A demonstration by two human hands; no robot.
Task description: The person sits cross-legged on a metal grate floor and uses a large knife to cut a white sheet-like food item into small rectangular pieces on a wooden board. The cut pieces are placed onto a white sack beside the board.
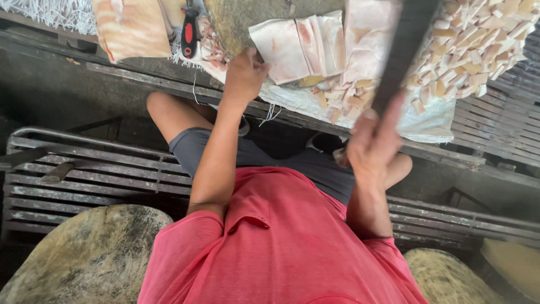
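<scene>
While my right hand [372,143] is closed around the handle of a cleaver [406,48], the dark blade rises from that fist up and slightly rightward, its long axis running toward the far side of the work surface. My left hand [243,76] rests with curled fingers on the near edge of a round wooden chopping block [253,17]; I cannot tell whether those fingers pinch anything or merely press down. Pale slabs of pork fat [306,48] lie just to the right of my left hand and to the left of the blade, between the two hands, and closer to the left one. Beyond and to the right of the blade sits a heap of diced fat cubes [478,39], spread over a white woven sheet [433,124]. Farther left, a streaked slab of pork belly [130,25] lies beside a small red-and-black handled tool [189,34], both well apart from my grip. Below the bench, metal slatted racks [84,180] extend on both sides of my knees, and two more worn round blocks [90,259] lie near the lower edge of the view.
</scene>
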